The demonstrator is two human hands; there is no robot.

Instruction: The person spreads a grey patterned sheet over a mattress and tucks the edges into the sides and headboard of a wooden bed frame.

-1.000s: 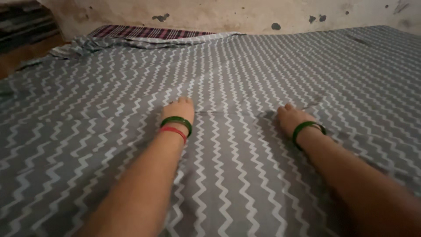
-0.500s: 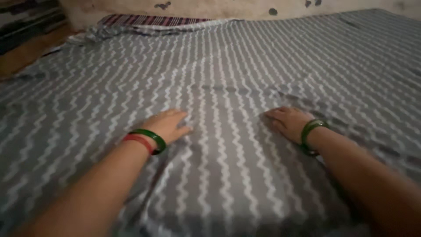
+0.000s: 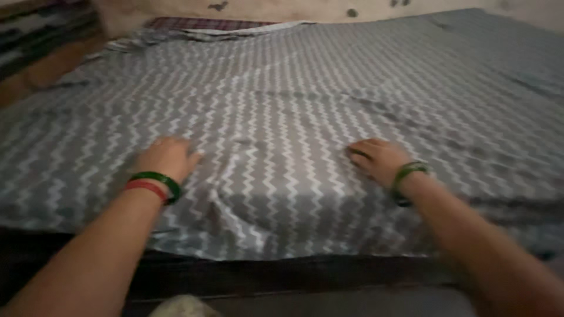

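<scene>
A grey bedsheet (image 3: 305, 94) with white zigzag stripes covers the bed. My left hand (image 3: 167, 155) lies flat on the sheet near its front edge, fingers spread, with a green bangle and a red bangle (image 3: 150, 185) on the wrist. My right hand (image 3: 376, 158) also presses flat on the sheet, with a green bangle (image 3: 408, 173) at the wrist. Neither hand holds anything. Small wrinkles in the cloth run between the two hands.
The sheet's front edge (image 3: 276, 255) hangs over a dark bed side. A red checked cloth (image 3: 200, 23) lies at the far end by a stained wall. A brown floor strip (image 3: 47, 64) shows at far left.
Both hands have slid back toward me across the sheet, the left one also moving left. The view has dropped, so the bed's front edge now shows.
</scene>
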